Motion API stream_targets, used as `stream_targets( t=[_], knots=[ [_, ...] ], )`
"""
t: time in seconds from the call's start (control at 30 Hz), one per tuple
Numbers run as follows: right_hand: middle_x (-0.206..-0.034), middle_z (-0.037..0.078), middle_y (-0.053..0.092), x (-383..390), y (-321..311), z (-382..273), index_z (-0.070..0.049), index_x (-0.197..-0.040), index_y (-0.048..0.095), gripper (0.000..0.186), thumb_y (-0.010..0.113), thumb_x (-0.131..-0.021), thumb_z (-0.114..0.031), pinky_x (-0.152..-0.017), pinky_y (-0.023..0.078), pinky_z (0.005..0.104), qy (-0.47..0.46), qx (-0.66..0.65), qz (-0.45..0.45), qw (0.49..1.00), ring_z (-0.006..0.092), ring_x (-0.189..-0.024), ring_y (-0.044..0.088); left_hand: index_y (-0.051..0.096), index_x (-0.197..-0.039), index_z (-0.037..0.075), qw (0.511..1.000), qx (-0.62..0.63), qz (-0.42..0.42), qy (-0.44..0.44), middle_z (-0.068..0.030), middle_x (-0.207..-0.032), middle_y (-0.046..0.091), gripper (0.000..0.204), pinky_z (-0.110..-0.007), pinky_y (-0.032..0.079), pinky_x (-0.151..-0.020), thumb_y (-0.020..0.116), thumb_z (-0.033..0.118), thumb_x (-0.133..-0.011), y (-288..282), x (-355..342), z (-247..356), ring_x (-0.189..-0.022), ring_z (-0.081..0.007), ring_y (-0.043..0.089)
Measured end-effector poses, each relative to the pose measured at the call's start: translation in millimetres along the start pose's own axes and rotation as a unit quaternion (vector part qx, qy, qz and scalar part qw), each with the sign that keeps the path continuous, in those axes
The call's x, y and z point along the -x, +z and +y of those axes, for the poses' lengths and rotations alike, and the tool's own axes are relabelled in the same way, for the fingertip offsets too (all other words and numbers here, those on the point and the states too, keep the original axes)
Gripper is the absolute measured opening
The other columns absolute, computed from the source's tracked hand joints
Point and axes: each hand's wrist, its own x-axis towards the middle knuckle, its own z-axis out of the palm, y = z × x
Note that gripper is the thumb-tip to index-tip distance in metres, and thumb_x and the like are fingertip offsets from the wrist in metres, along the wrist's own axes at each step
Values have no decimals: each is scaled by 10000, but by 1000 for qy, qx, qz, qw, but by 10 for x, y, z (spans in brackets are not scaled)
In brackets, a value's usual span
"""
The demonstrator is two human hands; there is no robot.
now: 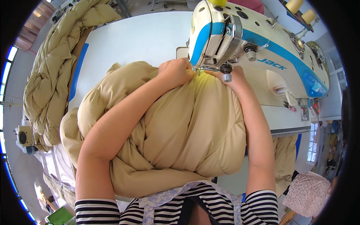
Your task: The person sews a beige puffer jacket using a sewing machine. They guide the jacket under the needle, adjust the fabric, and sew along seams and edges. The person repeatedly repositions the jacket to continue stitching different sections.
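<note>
A puffy tan padded garment is bunched over the table edge and my lap, its upper edge running under the sewing machine. My left hand is closed on the fabric just left of the presser foot. To the right of the foot, my right hand lies at the cloth, its fingers mostly hidden behind the machine's tension knob. Yellow light falls on the fabric at the needle area. The needle itself is too small to make out.
The white sewing table stretches behind the garment. More tan padded pieces are heaped at the left. Thread cones stand at the back right. Another person in a patterned top is at the lower right.
</note>
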Motion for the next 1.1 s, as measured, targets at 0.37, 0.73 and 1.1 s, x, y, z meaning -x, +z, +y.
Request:
stream_targets(
  t=[0.37,0.73,1.1],
  knots=[
    [-869,246,696,-46,-36,66,38,-779,727,352,658,-723,-303,-812,529,421,17,41,-19,999,395,-891,671,748,-1036,78,1000,-8,-10,-6,-207,-1030,711,463,-434,509,-879,641,471,-816,-18,-36,23,-1008,-366,666],
    [-884,249,694,1,-197,-171,41,-764,710,333,694,-714,-288,-786,537,423,61,-31,-21,997,397,-878,673,725,-1081,92,1000,-17,-11,-2,-165,-1057,715,460,-431,505,-890,639,468,-832,-9,-70,-2,-1035,-346,662],
    [-925,257,692,9,-227,-209,39,-851,717,333,660,-740,-270,-821,529,442,49,7,-16,999,410,-922,668,716,-1093,107,1000,-11,-3,11,-135,-1073,719,426,-435,500,-899,632,426,-823,27,-95,-28,-1053,-346,657]
  ],
)
